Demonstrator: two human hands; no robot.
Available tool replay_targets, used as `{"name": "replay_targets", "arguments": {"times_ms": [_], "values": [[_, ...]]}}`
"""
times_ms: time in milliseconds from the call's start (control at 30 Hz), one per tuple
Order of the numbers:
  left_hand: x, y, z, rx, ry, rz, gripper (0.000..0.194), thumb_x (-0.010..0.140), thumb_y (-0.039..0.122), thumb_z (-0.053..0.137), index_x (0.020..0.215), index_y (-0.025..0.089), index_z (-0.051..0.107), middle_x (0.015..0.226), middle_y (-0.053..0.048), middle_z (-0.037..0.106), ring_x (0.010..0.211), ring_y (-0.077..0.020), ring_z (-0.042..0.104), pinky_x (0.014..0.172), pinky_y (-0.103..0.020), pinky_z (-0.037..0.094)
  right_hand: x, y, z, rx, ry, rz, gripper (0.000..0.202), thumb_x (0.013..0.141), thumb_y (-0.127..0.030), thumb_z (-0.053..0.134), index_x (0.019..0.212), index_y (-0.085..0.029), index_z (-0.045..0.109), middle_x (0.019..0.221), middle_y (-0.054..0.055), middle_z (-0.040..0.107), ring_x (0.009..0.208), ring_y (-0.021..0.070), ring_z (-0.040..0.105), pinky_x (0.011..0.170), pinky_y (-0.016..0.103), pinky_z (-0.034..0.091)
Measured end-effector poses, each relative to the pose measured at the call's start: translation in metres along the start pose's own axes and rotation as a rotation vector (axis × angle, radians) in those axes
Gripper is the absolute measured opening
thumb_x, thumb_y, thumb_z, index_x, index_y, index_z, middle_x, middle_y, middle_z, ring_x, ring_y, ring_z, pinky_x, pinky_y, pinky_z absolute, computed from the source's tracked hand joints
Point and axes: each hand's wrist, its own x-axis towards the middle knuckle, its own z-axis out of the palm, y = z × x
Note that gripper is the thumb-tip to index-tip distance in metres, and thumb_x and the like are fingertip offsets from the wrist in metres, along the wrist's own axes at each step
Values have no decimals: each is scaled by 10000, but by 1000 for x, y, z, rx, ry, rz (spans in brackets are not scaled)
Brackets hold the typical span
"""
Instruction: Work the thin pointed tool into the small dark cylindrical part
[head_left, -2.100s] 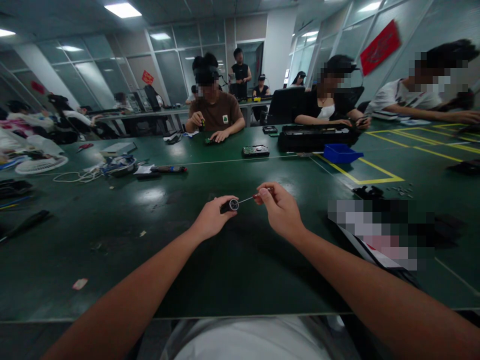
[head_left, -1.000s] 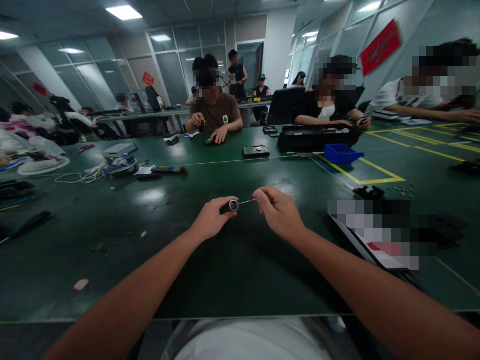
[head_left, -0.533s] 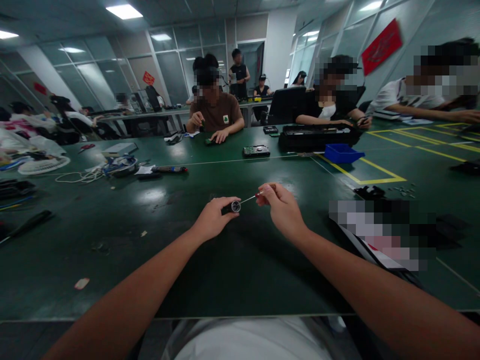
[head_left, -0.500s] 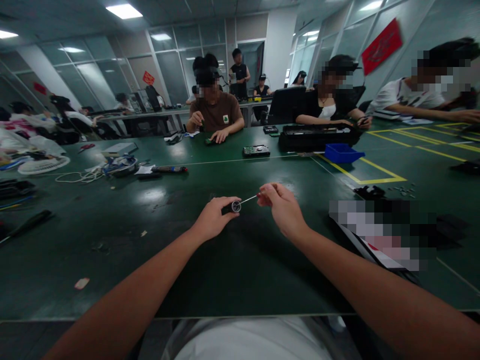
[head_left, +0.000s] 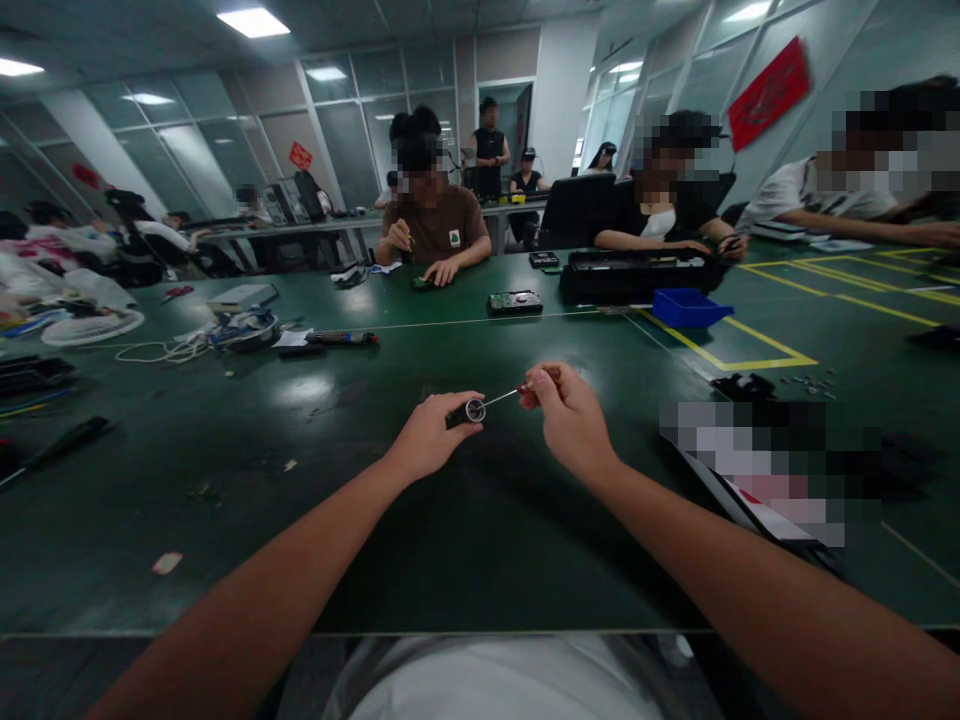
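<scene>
My left hand (head_left: pixel 429 437) is closed around a short black cylinder (head_left: pixel 475 410) with a pale ring at its open end, which faces right. In my right hand (head_left: pixel 566 415) is a thin screwdriver (head_left: pixel 501 397), pinched by its red handle. Its metal shaft slants down to the left, and the tip is at the cylinder's open end. How deep the tip reaches inside, I cannot tell. Both hands are held above the green table (head_left: pixel 480 560), and my right fingers hide most of the handle.
A blue bin (head_left: pixel 686 308) stands beside a long black casing (head_left: pixel 637 277). A hard drive (head_left: pixel 515 302) lies further in. Left are cables (head_left: pixel 244 328) and a dark-handled screwdriver (head_left: pixel 71 440); right, a white-edged item (head_left: pixel 757 505) and loose screws (head_left: pixel 810 382). Across sits a person in brown (head_left: pixel 450 225).
My right hand has shifted very slightly, with the screwdriver still at the cylinder's end. My left hand keeps its hold. The person in brown has moved one hand a little.
</scene>
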Motion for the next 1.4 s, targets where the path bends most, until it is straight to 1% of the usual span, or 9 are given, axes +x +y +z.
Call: {"name": "replay_targets", "arguments": {"times_ms": [200,467,633,700,867,1033,1133,1300,1400], "values": [[0,2,-1,-2,17,-29,409,874,251,692,1280,274,651,1318,-37,663,1239,-248,585,1106,-440,402,-3,-5,-1,-48,-12,-60,220,964,-415,497,941,-216,588,813,41,690,725,190,661,683,348,517],[0,3,-1,-9,13,-36,415,876,257,692,1288,277,646,1317,-29,664,1232,-251,585,1098,-441,407,-2,-7,-2,-80,-3,-29,204,965,-404,490,920,-227,581,799,38,687,716,191,648,678,341,495],[-1,4,-2,23,9,-20,407,861,243,710,1264,275,662,1232,-39,695,1147,-245,615,1033,-424,443,-3,-7,-5,-124,-88,-50,261,997,-448,467,911,-236,593,615,-29,571,572,157,557,577,305,411],[-1,3,-2,36,8,5,398,853,251,722,1248,275,671,1202,-37,702,1118,-241,621,1017,-419,446,-4,-7,-5,-124,-93,-65,297,1004,-480,453,906,-237,594,599,-35,551,558,151,542,567,301,397],[-1,1,0,45,2,33,387,849,251,730,1232,266,677,1188,-41,704,1115,-238,620,1013,-414,442,-4,-7,-5,-248,-74,-123,369,992,-513,470,799,-232,611,612,-19,553,563,152,526,560,306,359],[-1,-2,-1,5,27,8,408,854,232,712,1258,265,659,1210,-38,690,1140,-227,615,1042,-402,440,-2,-3,-6,-263,-122,-140,217,1002,-376,441,993,-235,607,783,12,650,682,178,599,630,315,406],[0,-4,-1,0,19,-1,403,854,226,708,1252,259,660,1214,-39,686,1149,-226,612,1053,-398,440,-2,-4,-6,-238,-162,-108,181,991,-325,433,997,-246,596,809,11,657,732,188,616,668,321,423],[0,-5,-1,11,16,5,412,855,224,704,1263,262,654,1209,-37,685,1143,-222,613,1054,-395,441,-2,-6,-5,-283,-183,-91,305,1012,-447,406,897,-250,610,710,-4,621,642,181,581,621,326,391],[0,-5,-1,9,19,1,412,858,224,701,1265,266,652,1218,-38,681,1152,-226,609,1054,-401,441,-2,-6,-5,-278,-180,-109,270,1008,-417,414,947,-255,620,761,6,650,662,186,592,639,334,398]]}}
